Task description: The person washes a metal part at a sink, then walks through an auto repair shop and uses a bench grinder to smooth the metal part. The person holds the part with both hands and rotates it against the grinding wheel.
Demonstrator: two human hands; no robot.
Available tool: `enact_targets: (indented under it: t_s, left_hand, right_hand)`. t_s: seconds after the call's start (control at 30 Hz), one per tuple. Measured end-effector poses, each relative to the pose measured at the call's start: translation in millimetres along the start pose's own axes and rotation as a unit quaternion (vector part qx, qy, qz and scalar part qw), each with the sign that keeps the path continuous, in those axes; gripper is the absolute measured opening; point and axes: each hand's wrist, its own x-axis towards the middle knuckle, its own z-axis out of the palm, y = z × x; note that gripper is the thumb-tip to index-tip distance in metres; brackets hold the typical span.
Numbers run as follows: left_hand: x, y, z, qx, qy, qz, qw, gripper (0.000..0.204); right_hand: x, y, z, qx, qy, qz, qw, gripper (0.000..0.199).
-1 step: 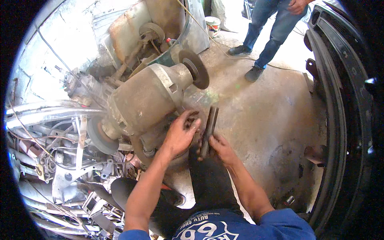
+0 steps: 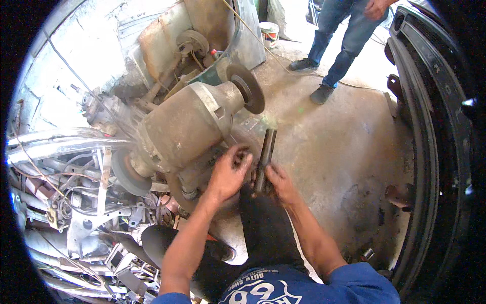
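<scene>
My right hand [image 2: 279, 186] grips a dark, straight metal rod [image 2: 267, 152], its thumb along one side and its fingers partly hidden behind it. The rod points up and away from me, tilted slightly right, with its upper end free. To its left, my left hand [image 2: 228, 175] is closed, with curled, blackened fingers; whatever they may hold is hidden. It is apart from the rod. Just beyond my left hand is a large, dusty bench grinder [image 2: 179, 126]. One wheel [image 2: 245, 88] is at its far right end and another wheel [image 2: 130, 171] at its near left end.
A heap of metal car parts [image 2: 86, 218] fills the left side. Along the right stands a long black panel [image 2: 430, 137]. Another person's legs [image 2: 336, 45] are at the far side, near a white bucket [image 2: 269, 33] and a cable [image 2: 298, 72] across the concrete floor.
The rod has risen slightly in the picture and its tilt has shifted a little. My left hand has moved slightly down, still curled. The grinder has not moved.
</scene>
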Motion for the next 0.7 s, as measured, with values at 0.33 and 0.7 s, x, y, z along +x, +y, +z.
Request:
enact_targets:
  t_s: [0.33, 0.7]
  left_hand:
    - [16.1, -9.2, 38.4, 0.041, 0.092, 0.001, 0.995, 0.054]
    - [69.1, -2.2, 36.5, -0.004, 0.089, 0.037, 0.995, 0.050]
  right_hand:
    - [74.3, -41.2, 28.4, 0.077, 0.020, -0.088, 0.993, 0.052]
    - [111.6, -74.6, 19.4, 0.002, 0.071, -0.115, 0.991, 0.040]
